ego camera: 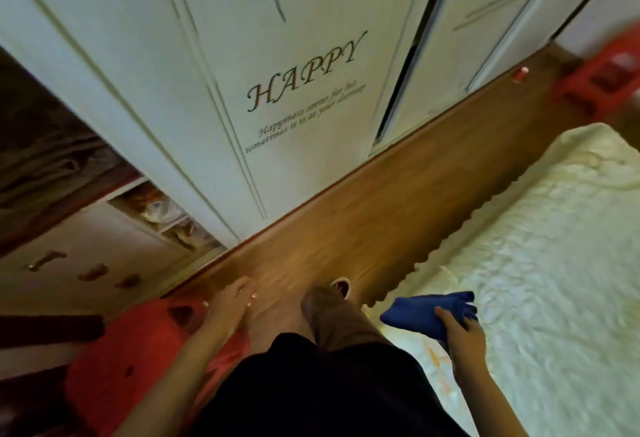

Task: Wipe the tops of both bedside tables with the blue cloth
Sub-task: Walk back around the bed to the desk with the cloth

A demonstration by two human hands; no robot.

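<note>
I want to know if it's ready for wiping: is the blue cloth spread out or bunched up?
Bunched up. The blue cloth is a wadded lump gripped in the right hand, above the bed's edge.

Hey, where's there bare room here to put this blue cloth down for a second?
The pale bedspread beside your right hand, which grips the blue cloth, looks bare. The wood floor strip between the wardrobe doors and the bed is open too. It is crowded at your left hand: a red stool and the open wardrobe section.
</note>
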